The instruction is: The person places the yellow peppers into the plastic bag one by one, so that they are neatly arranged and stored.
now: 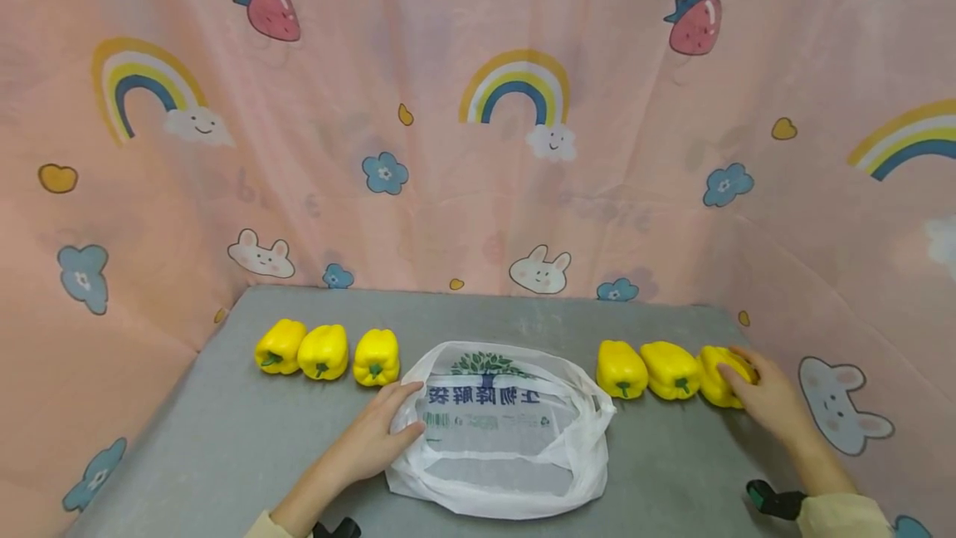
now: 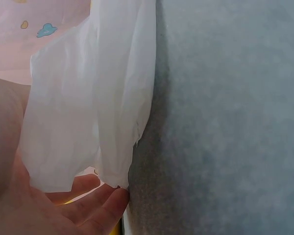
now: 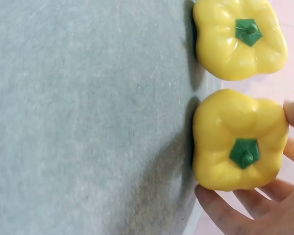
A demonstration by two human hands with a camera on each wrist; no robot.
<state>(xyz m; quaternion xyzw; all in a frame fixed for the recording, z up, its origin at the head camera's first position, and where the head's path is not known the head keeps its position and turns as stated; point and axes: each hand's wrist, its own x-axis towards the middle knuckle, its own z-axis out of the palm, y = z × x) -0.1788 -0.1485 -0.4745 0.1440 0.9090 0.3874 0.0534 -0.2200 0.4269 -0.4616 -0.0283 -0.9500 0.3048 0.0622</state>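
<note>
A white plastic bag (image 1: 515,501) with a printed tree and lettering lies at the middle of the table, its mouth spread. My left hand (image 1: 373,434) rests at the bag's left side, thumb and fingers apart; in the left wrist view the fingertips (image 2: 118,198) touch the white film. Over at the far right, my right hand (image 1: 773,397) grips the outermost yellow bell pepper (image 1: 717,380). Its thumb and fingers lie around opposite sides of that pepper (image 3: 240,122) in the right wrist view, the green stem facing the camera.
Two more yellow peppers, one in the middle (image 1: 670,370) and one nearer the bag (image 1: 621,369), complete the right row. Left of the bag stand three others: an outer pepper (image 1: 280,345), a middle pepper (image 1: 324,351) and an inner pepper (image 1: 377,355). A pink patterned curtain (image 1: 478,214) surrounds the grey table (image 1: 187,455).
</note>
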